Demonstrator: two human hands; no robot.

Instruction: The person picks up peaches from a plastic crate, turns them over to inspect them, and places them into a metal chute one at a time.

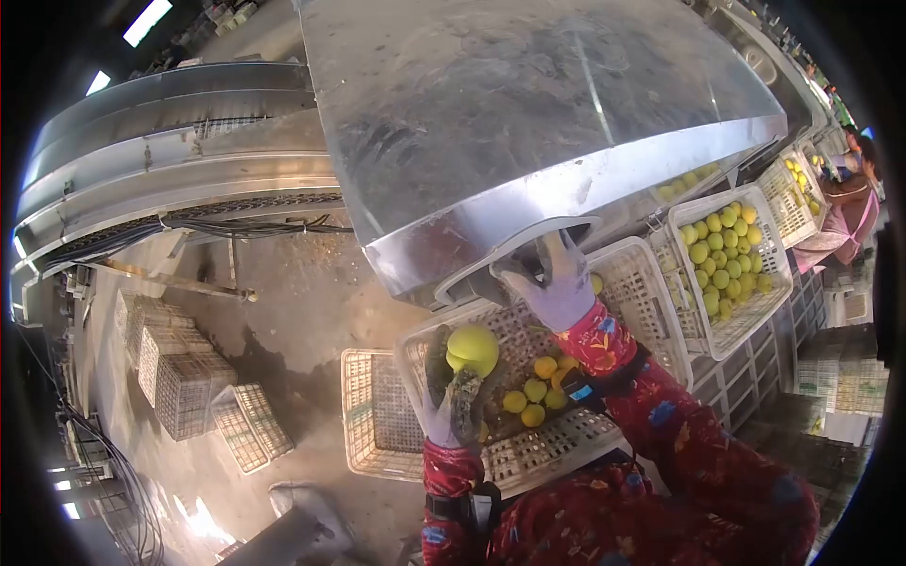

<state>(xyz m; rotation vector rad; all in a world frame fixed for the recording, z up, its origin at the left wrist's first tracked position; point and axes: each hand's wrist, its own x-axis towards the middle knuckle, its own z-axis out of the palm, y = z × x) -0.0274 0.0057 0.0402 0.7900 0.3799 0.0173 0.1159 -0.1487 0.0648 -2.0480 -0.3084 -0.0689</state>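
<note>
My left hand, in a pale glove with dark, dirty fingers, is closed around a large yellow-green fruit. It is above the left side of a white plastic crate, where several smaller yellow and orange fruits lie. My right hand, also gloved, reaches to the curved metal rim of an outlet below the steel machine top. Its thumb and fingers are apart, and no fruit shows between them. Part of the fingers blends into the shadow at the rim.
A steel machine top overhangs the crate's far side. To the right, another crate holds many yellow-green fruits; beyond it, a person stands near a further crate. An empty crate adjoins on the left. Stacked crates stand on the floor.
</note>
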